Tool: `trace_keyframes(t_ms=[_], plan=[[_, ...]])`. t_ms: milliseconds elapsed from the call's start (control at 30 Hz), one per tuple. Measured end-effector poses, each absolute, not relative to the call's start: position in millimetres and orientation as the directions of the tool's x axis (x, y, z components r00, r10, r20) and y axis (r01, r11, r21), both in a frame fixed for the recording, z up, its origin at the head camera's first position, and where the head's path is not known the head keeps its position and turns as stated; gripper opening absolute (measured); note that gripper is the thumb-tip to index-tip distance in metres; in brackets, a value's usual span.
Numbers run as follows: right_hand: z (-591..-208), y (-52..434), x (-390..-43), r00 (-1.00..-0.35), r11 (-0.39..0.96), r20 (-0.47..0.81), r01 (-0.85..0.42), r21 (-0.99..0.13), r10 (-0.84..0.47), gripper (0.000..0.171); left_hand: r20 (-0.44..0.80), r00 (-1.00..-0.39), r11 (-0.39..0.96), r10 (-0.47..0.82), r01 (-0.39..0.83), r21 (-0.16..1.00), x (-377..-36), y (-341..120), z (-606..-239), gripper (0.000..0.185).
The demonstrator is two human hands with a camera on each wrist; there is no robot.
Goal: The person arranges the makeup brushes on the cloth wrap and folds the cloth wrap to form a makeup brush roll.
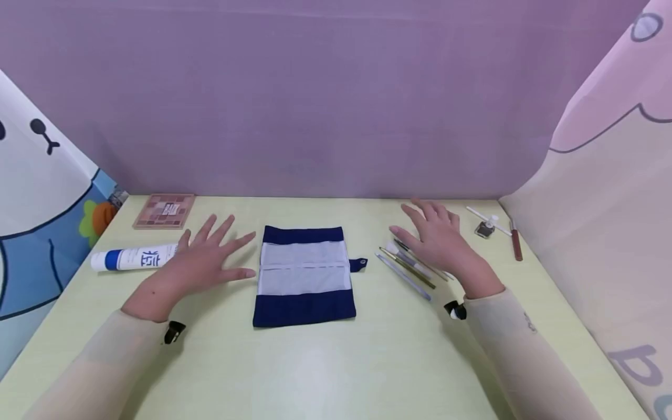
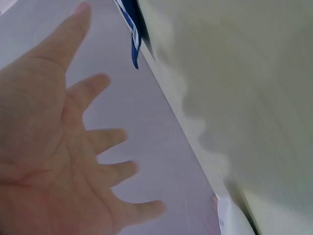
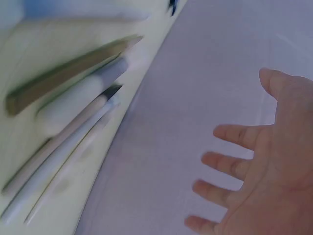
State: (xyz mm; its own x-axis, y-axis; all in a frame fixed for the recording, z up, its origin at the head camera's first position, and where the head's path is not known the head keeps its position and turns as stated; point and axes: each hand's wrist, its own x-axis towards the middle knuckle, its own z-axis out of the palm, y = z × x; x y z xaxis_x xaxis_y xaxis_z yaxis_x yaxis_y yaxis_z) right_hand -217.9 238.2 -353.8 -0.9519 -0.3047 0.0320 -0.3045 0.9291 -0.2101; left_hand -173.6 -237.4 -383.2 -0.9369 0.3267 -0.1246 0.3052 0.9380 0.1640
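Navy and pale grey cloth, the brush pouch [image 1: 304, 275], lies flat and unrolled at the middle of my pale green desk [image 1: 336, 361], its snap tab sticking out on the right. My left hand [image 1: 202, 262] hovers just left of it, fingers [image 1: 238, 240] spread straight and holding nothing; the left wrist view shows the same open palm [image 2: 54, 161] over the desk. My right hand [image 1: 438, 239] is splayed just as loosely over the bundle of makeup brushes [image 1: 406, 265], which lie side by side just right of the pouch; I cannot tell whether the palm touches them. In the right wrist view the brushes [image 3: 68, 122] are blurred. A white and blue tube [image 1: 133, 257] lies by my left hand, an eyeshadow palette [image 1: 164, 210] behind it. Far right sit a small bottle [image 1: 485, 227] and a brown pencil [image 1: 517, 242].
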Motion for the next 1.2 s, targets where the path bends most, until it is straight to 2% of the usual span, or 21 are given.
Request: trace_keyframes(t_ms=[100,333,600,933,1200], plan=[[-349.4,233.3,-215.0,-0.94,0.894,0.039,-0.334,-0.298,-0.339,0.073,-0.175,-0.925,0.937,0.336,0.308,0.167,-169.9,-232.7,-385.4,0.091],[-346.0,228.6,-210.3,-0.935,0.82,-0.002,-0.31,-0.481,-0.355,0.057,-0.263,-0.903,0.932,0.341,0.288,0.219,-167.0,-221.2,-385.5,0.092],[-359.0,233.1,-212.9,-0.917,0.75,-0.052,-0.291,-0.594,-0.396,0.049,-0.315,-0.891,0.936,0.326,0.26,0.236,-171.2,-217.6,-389.9,0.093],[-376.0,241.5,-213.9,-0.887,0.73,-0.141,-0.261,-0.631,-0.439,0.049,-0.367,-0.866,0.932,0.341,0.258,0.256,-177.9,-217.6,-391.3,0.094],[-387.1,242.6,-212.0,-0.865,0.723,-0.158,-0.282,-0.63,-0.476,0.048,-0.371,-0.86,0.927,0.351,0.263,0.267,-180.8,-218.7,-392.2,0.095]])
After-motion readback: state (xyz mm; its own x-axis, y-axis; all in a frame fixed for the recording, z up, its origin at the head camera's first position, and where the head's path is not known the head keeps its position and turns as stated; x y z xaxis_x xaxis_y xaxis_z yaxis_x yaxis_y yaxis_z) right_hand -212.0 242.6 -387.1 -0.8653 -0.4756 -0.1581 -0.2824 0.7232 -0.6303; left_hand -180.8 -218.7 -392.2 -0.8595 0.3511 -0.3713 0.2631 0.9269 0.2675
